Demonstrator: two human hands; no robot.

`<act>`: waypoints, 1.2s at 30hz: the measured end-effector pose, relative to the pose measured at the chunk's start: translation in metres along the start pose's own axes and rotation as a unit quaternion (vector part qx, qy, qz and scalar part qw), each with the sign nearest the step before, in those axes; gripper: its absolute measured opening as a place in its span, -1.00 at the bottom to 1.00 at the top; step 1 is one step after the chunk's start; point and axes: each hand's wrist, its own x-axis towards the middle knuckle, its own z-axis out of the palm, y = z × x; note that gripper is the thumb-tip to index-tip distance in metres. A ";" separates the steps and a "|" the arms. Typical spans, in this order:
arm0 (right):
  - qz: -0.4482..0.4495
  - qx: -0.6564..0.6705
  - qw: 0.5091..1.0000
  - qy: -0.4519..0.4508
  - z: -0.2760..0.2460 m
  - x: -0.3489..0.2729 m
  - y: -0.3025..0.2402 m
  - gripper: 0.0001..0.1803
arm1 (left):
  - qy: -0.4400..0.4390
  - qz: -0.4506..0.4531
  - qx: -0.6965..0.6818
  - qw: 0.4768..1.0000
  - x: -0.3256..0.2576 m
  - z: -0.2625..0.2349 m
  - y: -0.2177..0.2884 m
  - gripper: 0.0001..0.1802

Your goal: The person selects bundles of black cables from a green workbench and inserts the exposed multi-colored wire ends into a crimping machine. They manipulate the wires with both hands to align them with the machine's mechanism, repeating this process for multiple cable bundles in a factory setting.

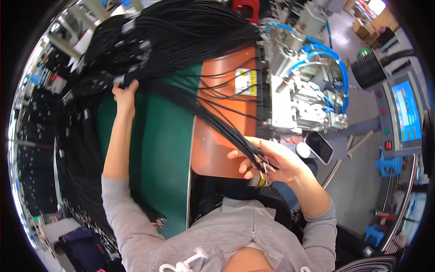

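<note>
A bundle of thin black cables stretches diagonally across the work surface between my hands. My right hand holds its near end, fingers curled under the cables. Short stripped wire ends, some red and white, stick out there against my palm. At the far left my left hand reaches up and grips the cables near a white tie or connector. Its fingertips are partly lost in the black mass. Behind it rises a large heap of black cables, and more hang down over the left side.
Below the cables lie a green mat and an orange board. On the right stands a metal machine with blue air hoses. A phone lies beside a white round lid. Further right is a control screen.
</note>
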 end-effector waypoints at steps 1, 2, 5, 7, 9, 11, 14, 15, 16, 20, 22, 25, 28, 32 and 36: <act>-0.017 0.031 0.999 0.013 -0.012 -0.008 0.006 -0.27 | -0.069 0.035 0.071 0.994 -0.058 0.018 0.037 0.00; -0.013 0.023 0.999 -0.023 -0.019 -0.010 0.008 -0.18 | -0.099 0.231 0.169 0.953 -0.086 0.013 0.036 -0.06; -0.047 0.057 0.997 -0.021 -0.021 -0.019 0.007 -0.06 | -0.410 0.326 0.067 0.849 -0.191 0.022 0.113 -0.08; -0.073 0.012 0.997 -0.009 -0.019 -0.029 0.007 0.06 | -0.497 0.472 0.104 0.720 -0.229 0.035 0.132 -0.21; -0.115 -0.072 0.991 -0.009 -0.014 -0.041 0.010 0.11 | -0.395 0.659 0.099 0.633 -0.246 0.058 0.128 -0.47; -0.154 -0.116 0.981 0.002 -0.015 -0.048 0.012 0.10 | -0.363 0.669 0.027 0.649 -0.247 0.080 0.122 -0.48; -0.217 -0.187 0.954 0.091 -0.028 -0.062 0.018 -0.11 | -0.400 0.645 -0.006 0.652 -0.249 0.089 0.123 -0.50; -0.249 -0.221 0.932 0.146 -0.036 -0.064 0.020 -0.22 | -0.407 0.638 -0.003 0.653 -0.250 0.093 0.124 -0.50; -0.287 -0.225 0.902 0.231 -0.039 -0.062 0.023 -0.53 | -0.414 0.632 -0.001 0.655 -0.251 0.096 0.126 -0.49; -0.388 -0.514 0.710 0.285 -0.045 -0.039 0.022 -0.60 | -0.451 0.602 0.017 0.659 -0.255 0.101 0.123 -0.43; -0.421 -0.545 0.686 0.236 -0.047 -0.030 0.020 -0.66 | -0.463 0.590 0.019 0.662 -0.256 0.100 0.123 -0.43; -0.453 -0.542 0.667 0.238 -0.049 -0.022 0.019 -0.73 | -0.481 0.595 0.069 0.640 -0.255 0.098 0.125 -0.51; -0.467 -0.507 0.665 0.288 -0.050 -0.028 0.020 -0.78 | -0.346 0.650 -0.028 0.676 -0.254 0.099 0.140 -0.58; -0.494 -0.471 0.666 0.300 -0.046 -0.033 0.026 -0.78 | -0.362 0.655 -0.007 0.663 -0.258 0.101 0.139 -0.67; -0.522 -0.323 0.690 0.384 -0.027 -0.016 0.037 -0.76 | -0.393 0.616 -0.036 0.682 -0.272 0.106 0.130 -0.73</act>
